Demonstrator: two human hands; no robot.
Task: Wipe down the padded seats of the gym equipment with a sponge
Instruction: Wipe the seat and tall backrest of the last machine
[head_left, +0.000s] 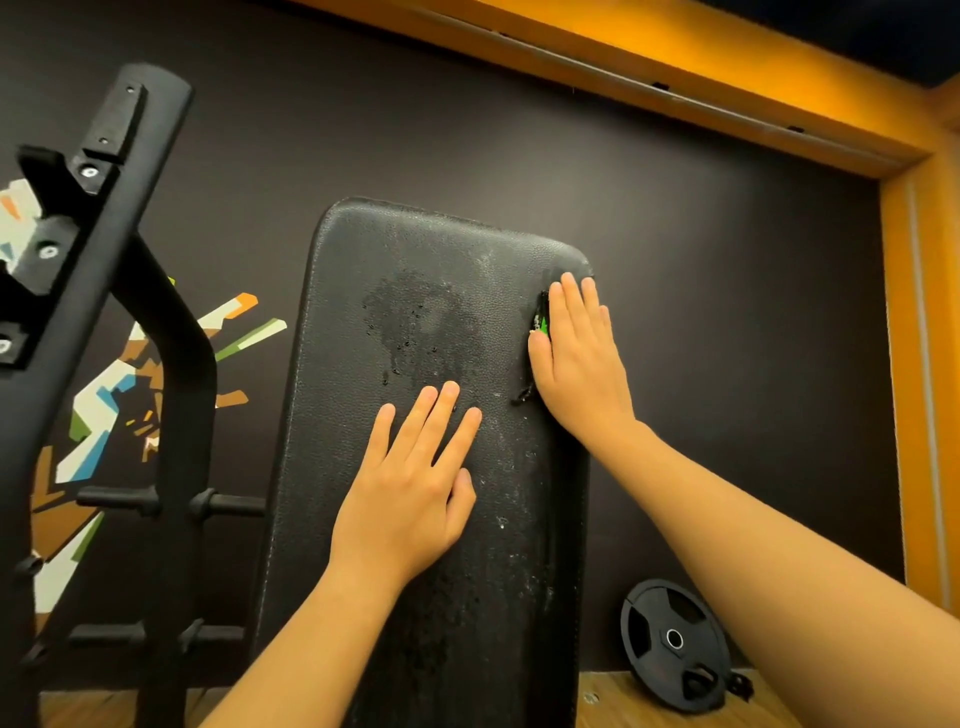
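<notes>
A black padded bench back rises in front of me, its leather marked with a damp patch and pale streaks. My left hand lies flat on the pad's middle, fingers straight and spread. My right hand presses a sponge against the pad's upper right edge with straight fingers. Only a thin dark and green strip of the sponge shows beside my palm; the hand hides the rest of it.
A black steel rack with pegs stands at the left. A black weight plate leans against the dark wall at the lower right, on a wooden floor. An orange frame runs along the top and right.
</notes>
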